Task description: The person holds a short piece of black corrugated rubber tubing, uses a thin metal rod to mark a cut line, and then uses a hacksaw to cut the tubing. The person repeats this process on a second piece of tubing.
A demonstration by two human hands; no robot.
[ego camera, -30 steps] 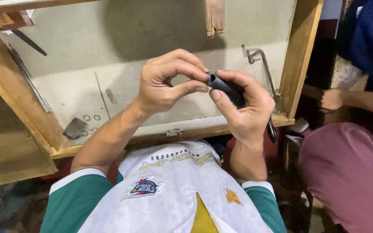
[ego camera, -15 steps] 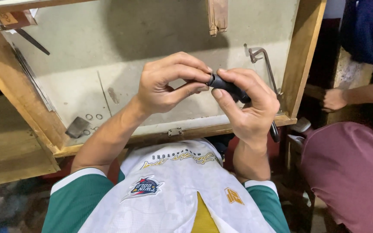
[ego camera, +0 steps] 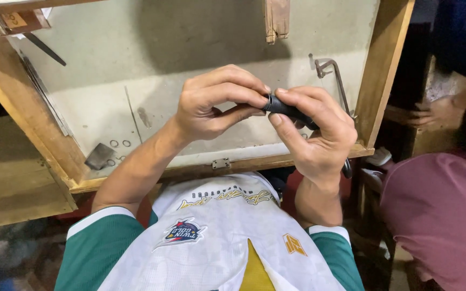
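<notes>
So the left hand (ego camera: 217, 105) is curled, thumb and fingertips pinching the near end of a ribbed black handle (ego camera: 289, 110); that handle sits right between both hands, held above the wooden tray (ego camera: 39, 134); its long axis runs left to right, dipping down toward the right; the right hand (ego camera: 314, 134) wraps around it, closer to its bulk.

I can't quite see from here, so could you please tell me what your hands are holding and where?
A black ribbed handle: right hand wraps its middle; left hand pinches its end.
</notes>
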